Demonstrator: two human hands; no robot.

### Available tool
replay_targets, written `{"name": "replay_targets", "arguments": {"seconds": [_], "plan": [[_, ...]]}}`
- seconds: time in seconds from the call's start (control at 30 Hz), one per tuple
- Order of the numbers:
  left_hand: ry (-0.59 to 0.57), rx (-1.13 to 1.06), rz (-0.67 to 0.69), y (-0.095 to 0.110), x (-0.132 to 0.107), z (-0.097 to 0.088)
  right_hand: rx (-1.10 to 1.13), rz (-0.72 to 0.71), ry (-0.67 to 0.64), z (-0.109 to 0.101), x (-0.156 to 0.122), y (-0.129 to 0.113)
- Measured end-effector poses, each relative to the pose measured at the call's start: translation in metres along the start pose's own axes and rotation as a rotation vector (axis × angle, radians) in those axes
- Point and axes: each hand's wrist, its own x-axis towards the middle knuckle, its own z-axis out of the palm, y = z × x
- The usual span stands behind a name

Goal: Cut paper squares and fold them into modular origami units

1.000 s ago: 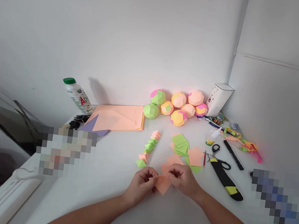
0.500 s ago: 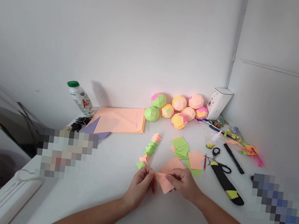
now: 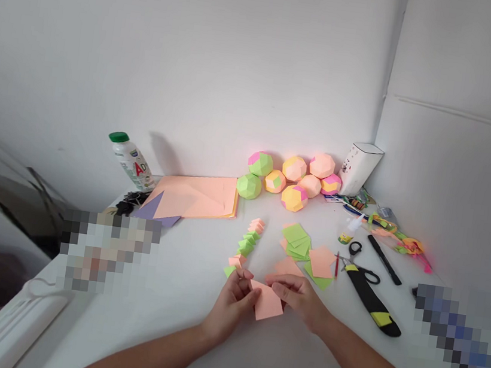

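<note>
A square of peach paper [image 3: 267,305] hangs between my two hands, its flat face toward me. My left hand [image 3: 236,298] pinches its left edge, thumb in front. At the upper right corner, my right hand [image 3: 299,300] holds it between thumb and fingers. Just beyond my left hand runs a row of small folded green and peach paper pieces [image 3: 247,246]. Past my right hand lie loose green paper squares [image 3: 297,243] and peach paper squares [image 3: 322,262], partly overlapping.
Several faceted paper balls [image 3: 294,198] sit along the wall. Peach sheets [image 3: 198,196] and a white bottle [image 3: 133,163] are at the back left. To the right lie scissors [image 3: 354,250], a black-and-yellow cutter [image 3: 372,300], a glue bottle [image 3: 348,231] and a black pen [image 3: 384,259].
The peach paper has turned in my hands from a tilted position to a squarer one facing me. My left thumb has moved down onto its left edge.
</note>
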Motion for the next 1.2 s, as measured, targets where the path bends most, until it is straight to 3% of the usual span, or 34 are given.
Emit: {"name": "replay_targets", "arguments": {"seconds": [0.1,0.27,0.37,0.7,0.87,1.03,1.2], "plan": [[-0.007,0.054,0.029,-0.006,-0.002,-0.002,0.163,0.117,-0.035,0.001,-0.001,-0.004],[0.054,0.327,0.159,-0.019,-0.005,-0.011,0.338,0.215,-0.215,0.001,-0.001,-0.003],[0.081,0.46,0.232,-0.022,-0.006,-0.014,0.289,0.242,-0.271,0.001,-0.001,-0.001],[0.112,0.582,0.392,-0.018,-0.012,-0.013,0.22,0.261,-0.321,0.006,-0.006,-0.005],[0.066,0.676,0.459,-0.014,-0.013,-0.012,0.23,0.237,-0.362,0.008,-0.005,-0.002],[0.13,0.692,0.451,-0.017,-0.013,-0.015,0.187,0.237,-0.371,0.007,-0.004,0.003],[0.105,0.709,0.452,-0.019,-0.013,-0.016,0.207,0.283,-0.361,0.006,-0.005,0.002]]}}
